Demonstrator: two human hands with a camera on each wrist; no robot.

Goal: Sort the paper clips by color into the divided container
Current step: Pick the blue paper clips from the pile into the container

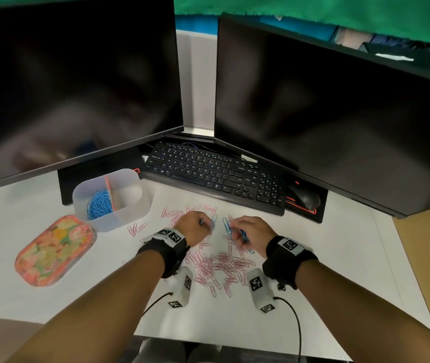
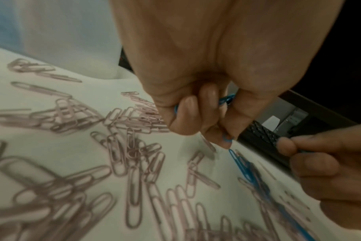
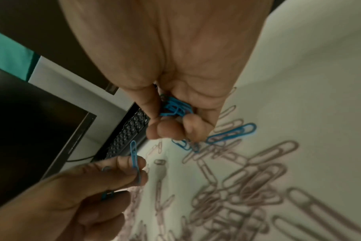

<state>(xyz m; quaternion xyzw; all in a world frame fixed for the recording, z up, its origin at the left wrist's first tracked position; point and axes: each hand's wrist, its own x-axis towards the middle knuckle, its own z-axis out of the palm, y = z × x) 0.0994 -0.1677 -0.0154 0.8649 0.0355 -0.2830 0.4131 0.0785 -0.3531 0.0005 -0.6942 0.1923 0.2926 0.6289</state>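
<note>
No brand or label reads clearly; the keyboard [image 1: 216, 174] letters are too small to make out. The left hand [image 1: 194, 227] pinches a blue clip [image 3: 135, 161] between curled fingers. The right hand [image 1: 252, 235] grips a bunch of blue clips [image 3: 175, 107]. Pink clips [image 1: 221, 265] litter the desk [image 1: 326, 258] beneath both hands. The divided container [image 1: 140, 203], far left, holds blue clips in its left compartment. A floral lid [image 1: 54, 250] lies nearer, and 2 dark monitors [image 1: 339, 106] stand behind.
</note>
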